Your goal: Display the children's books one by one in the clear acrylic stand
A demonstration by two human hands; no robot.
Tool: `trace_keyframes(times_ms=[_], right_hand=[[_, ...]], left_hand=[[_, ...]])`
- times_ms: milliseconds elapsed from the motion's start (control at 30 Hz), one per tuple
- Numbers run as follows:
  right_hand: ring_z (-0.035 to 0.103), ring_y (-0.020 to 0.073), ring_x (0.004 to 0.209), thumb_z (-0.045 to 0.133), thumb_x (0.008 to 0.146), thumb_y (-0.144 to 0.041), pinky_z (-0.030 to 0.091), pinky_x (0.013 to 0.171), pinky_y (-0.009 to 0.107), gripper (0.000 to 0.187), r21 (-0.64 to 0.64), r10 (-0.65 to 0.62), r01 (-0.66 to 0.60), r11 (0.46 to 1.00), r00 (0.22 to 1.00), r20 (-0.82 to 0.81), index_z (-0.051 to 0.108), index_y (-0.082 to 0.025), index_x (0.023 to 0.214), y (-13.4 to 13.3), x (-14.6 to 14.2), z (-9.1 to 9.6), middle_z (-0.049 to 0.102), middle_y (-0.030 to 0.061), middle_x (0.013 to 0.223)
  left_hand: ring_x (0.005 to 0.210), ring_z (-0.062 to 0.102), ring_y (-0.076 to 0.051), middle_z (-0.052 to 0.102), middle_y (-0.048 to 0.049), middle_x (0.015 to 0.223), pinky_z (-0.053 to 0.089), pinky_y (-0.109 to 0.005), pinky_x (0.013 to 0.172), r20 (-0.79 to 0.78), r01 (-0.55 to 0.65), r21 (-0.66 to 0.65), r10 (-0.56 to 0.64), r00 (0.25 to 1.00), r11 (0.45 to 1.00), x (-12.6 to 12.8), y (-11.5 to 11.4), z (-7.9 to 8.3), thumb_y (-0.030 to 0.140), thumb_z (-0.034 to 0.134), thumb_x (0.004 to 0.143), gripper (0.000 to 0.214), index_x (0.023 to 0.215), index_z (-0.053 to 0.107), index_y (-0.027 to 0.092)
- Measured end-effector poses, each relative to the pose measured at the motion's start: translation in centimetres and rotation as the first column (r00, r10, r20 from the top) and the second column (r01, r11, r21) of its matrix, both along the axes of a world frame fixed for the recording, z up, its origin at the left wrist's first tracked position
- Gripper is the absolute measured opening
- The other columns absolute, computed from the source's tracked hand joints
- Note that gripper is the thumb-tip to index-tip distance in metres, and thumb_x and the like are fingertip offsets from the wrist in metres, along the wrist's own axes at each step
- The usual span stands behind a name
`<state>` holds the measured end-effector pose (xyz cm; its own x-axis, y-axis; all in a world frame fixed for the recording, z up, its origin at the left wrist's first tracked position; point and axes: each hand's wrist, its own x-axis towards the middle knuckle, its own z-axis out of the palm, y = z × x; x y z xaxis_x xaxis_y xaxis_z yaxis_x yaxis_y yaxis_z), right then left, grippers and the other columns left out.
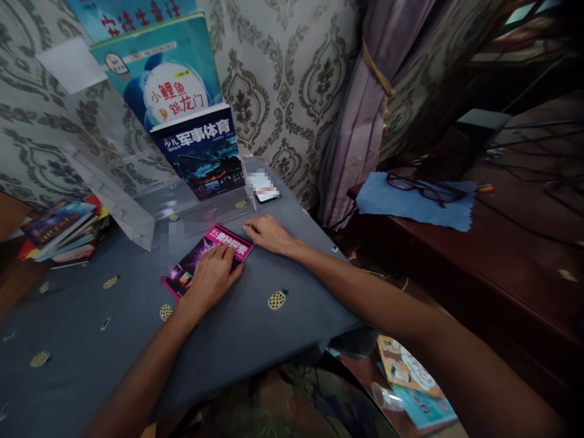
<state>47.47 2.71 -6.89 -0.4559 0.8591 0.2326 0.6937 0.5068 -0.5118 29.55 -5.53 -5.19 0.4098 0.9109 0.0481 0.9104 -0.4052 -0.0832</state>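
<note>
A small book with a pink and purple cover [201, 255] lies at an angle on the table. My left hand [214, 271] rests flat on its cover, fingers stretched out. At the book's upper right corner is my right hand [269, 235], its fingers curled together; whether they pinch the book's edge or something small I cannot tell. Just behind, a clear acrylic stand [137, 222] holds several upright books, among them a dark blue book [207, 158] in front and a teal book [132, 67] above it.
Stacked books [64, 228] sit at the left. A phone [264, 185] lies by the stand's right side. Glasses [424, 187] rest on a blue cloth [378, 204] on the dark red furniture at right. Below the table edge are more books [426, 407] and a clear cup [387, 396].
</note>
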Motion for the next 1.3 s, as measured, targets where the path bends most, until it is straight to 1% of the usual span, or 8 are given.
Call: trace_keyframes(times_ms=[167, 367, 533, 733, 933, 1033, 1133, 1300], right_hand=[[0.056, 0.0156, 0.069, 0.045, 0.101, -0.026, 0.028, 0.065, 0.028, 0.03, 0.012, -0.038, 0.037, 0.999, 0.999, 0.034, 0.071, -0.016, 0.091, -0.3, 0.0, 0.2, 0.071, 0.0049, 0.08], [0.061, 0.0175, 0.076, 0.045, 0.102, -0.026, 0.032, 0.067, 0.027, 0.028, 0.026, -0.08, 0.081, 0.996, 0.996, -0.024, 0.071, -0.016, 0.099, -0.4, 0.1, 0.2, 0.073, 0.0058, 0.084], [0.061, 0.0165, 0.075, 0.045, 0.1, -0.022, 0.035, 0.069, 0.026, 0.026, 0.054, -0.046, 0.053, 0.997, 0.99, -0.136, 0.071, -0.015, 0.099, -0.2, 0.3, 0.0, 0.072, 0.0052, 0.082], [0.057, 0.0155, 0.07, 0.047, 0.098, -0.023, 0.033, 0.066, 0.026, 0.025, 0.091, -0.035, 0.055, 0.994, 0.977, -0.208, 0.07, -0.015, 0.093, 0.0, 0.3, -0.4, 0.07, 0.0045, 0.079], [0.052, 0.0122, 0.063, 0.045, 0.099, -0.023, 0.033, 0.065, 0.024, 0.026, 0.081, 0.028, -0.003, 0.997, 0.954, -0.299, 0.067, -0.015, 0.088, -0.5, 0.2, -0.2, 0.064, 0.001, 0.07], [0.05, 0.0118, 0.062, 0.045, 0.1, -0.023, 0.032, 0.064, 0.024, 0.027, 0.084, 0.1, -0.082, 0.993, 0.963, -0.249, 0.068, -0.014, 0.089, -0.7, -0.2, -0.2, 0.064, 0.001, 0.071], [0.054, 0.0126, 0.064, 0.049, 0.098, -0.021, 0.031, 0.065, 0.025, 0.023, 0.046, 0.167, -0.163, 0.986, 0.982, -0.094, 0.071, -0.015, 0.093, -0.9, -0.6, -0.4, 0.07, 0.0034, 0.077], [0.063, 0.0163, 0.075, 0.048, 0.098, -0.022, 0.032, 0.066, 0.026, 0.025, 0.019, 0.137, -0.138, 0.99, 0.989, 0.06, 0.073, -0.017, 0.098, -1.2, -1.0, -0.3, 0.075, 0.0063, 0.088]], left_hand=[[0.104, 0.066, -0.028, 0.069, -0.0164, 0.106, 0.053, -0.037, 0.084, -0.111, -0.031, 0.004, 0.031, 0.993, 1.0, 1.3, -0.4, 0.3, 0.029, 0.042, 0.1, 0.029, 0.105, 0.065, 0.012], [0.099, 0.067, -0.03, 0.069, -0.0178, 0.103, 0.052, -0.036, 0.074, -0.115, -0.027, -0.007, 0.026, 0.993, 1.0, 1.5, -0.5, 0.3, 0.028, 0.036, 0.101, 0.035, 0.102, 0.066, 0.011], [0.098, 0.067, -0.029, 0.07, -0.018, 0.1, 0.051, -0.035, 0.073, -0.123, -0.029, -0.007, 0.028, 0.992, 1.0, 1.6, -0.4, 0.4, 0.026, 0.033, 0.101, 0.037, 0.101, 0.067, 0.011], [0.095, 0.068, -0.028, 0.07, -0.0166, 0.097, 0.051, -0.033, 0.072, -0.116, -0.017, 0.02, 0.019, 0.993, 1.0, 1.5, -0.3, 0.5, 0.024, 0.034, 0.101, 0.035, 0.1, 0.067, 0.012], [0.096, 0.068, -0.028, 0.071, -0.0167, 0.098, 0.051, -0.033, 0.072, -0.118, -0.027, 0.019, 0.029, 0.993, 0.999, 1.6, -0.4, 0.5, 0.025, 0.033, 0.101, 0.036, 0.101, 0.067, 0.012], [0.1, 0.067, -0.028, 0.071, -0.0175, 0.1, 0.051, -0.034, 0.075, -0.129, -0.034, 0.011, 0.035, 0.991, 0.999, 1.7, -0.5, 0.4, 0.027, 0.035, 0.101, 0.036, 0.103, 0.067, 0.011], [0.102, 0.067, -0.028, 0.071, -0.0165, 0.105, 0.051, -0.034, 0.078, -0.119, -0.033, 0.019, 0.035, 0.992, 0.999, 1.5, -0.6, 0.3, 0.031, 0.037, 0.102, 0.036, 0.106, 0.067, 0.011], [0.102, 0.067, -0.026, 0.071, -0.0125, 0.111, 0.052, -0.034, 0.079, -0.058, -0.049, -0.01, 0.049, 0.997, 0.999, 0.1, -0.2, 0.9, 0.037, 0.038, 0.102, 0.036, 0.107, 0.068, 0.017]])
